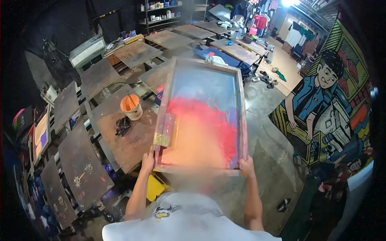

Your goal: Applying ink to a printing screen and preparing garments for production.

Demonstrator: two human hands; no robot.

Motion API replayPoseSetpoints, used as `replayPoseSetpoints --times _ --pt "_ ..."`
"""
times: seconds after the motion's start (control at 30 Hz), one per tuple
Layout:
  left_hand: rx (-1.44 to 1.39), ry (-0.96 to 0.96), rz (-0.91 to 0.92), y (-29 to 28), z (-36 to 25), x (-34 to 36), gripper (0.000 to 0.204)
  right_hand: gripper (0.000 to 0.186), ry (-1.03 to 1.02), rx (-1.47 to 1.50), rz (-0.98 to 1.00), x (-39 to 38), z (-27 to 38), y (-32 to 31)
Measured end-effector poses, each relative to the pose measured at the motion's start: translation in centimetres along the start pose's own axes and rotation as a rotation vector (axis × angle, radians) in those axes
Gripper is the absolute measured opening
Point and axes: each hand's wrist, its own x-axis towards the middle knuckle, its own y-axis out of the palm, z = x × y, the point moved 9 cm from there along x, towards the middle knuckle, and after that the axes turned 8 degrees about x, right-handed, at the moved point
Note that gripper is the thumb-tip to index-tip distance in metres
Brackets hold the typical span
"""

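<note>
I carry a wooden-framed mesh screen (201, 128) in front of me, smeared red and pale orange over its lower part, grey-blue at the top, with tape and a strip along its left rail. My left hand (148, 160) grips the lower left side of the frame. My right hand (246, 164) is closed on its lower right side. An orange-lined white bucket (132, 110) with a stick in it rests on a stained board (108, 132) left of the screen, beside a crumpled black bag (123, 126).
Several stained flat boards on stands (82, 172) line the left. Behind are shelves (157, 18), a metal unit (86, 52) and hung clothes (261, 24). A painted cartoon panel (321, 104) stands at the right, beside concrete floor (273, 176) with a sandal (283, 205).
</note>
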Motion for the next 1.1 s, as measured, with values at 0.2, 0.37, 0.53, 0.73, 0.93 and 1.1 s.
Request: replayPoseSetpoints --times 0.2,0.37,0.53,0.73,0.93,1.1 --pt "-0.111 0.031 -0.103 7.3 -6.6 -1.1 0.065 0.036 -0.105 -0.064 0.076 9.7 4.0 -4.4" --pt "-0.217 -0.046 -0.156 12.1 -8.8 -1.4 0.063 0.041 -0.089 -0.093 0.19 19.5 3.1 -6.5" --pt "-0.384 -0.092 -0.271 12.6 -10.1 -1.1 0.059 0.045 -0.127 -0.06 0.322 27.6 2.6 -3.1" --pt "-0.453 -0.198 -0.377 12.2 -8.7 2.3 0.056 0.045 -0.142 -0.173 0.46 34.5 6.4 3.8" --pt "-0.505 -0.281 -0.331 12.2 -9.0 7.6 0.067 0.045 -0.117 -0.353 0.548 42.9 8.8 10.2" --pt "-0.567 -0.309 -0.464 11.7 -9.2 10.8 0.078 0.047 -0.173 -0.555 0.568 45.3 13.2 14.9"
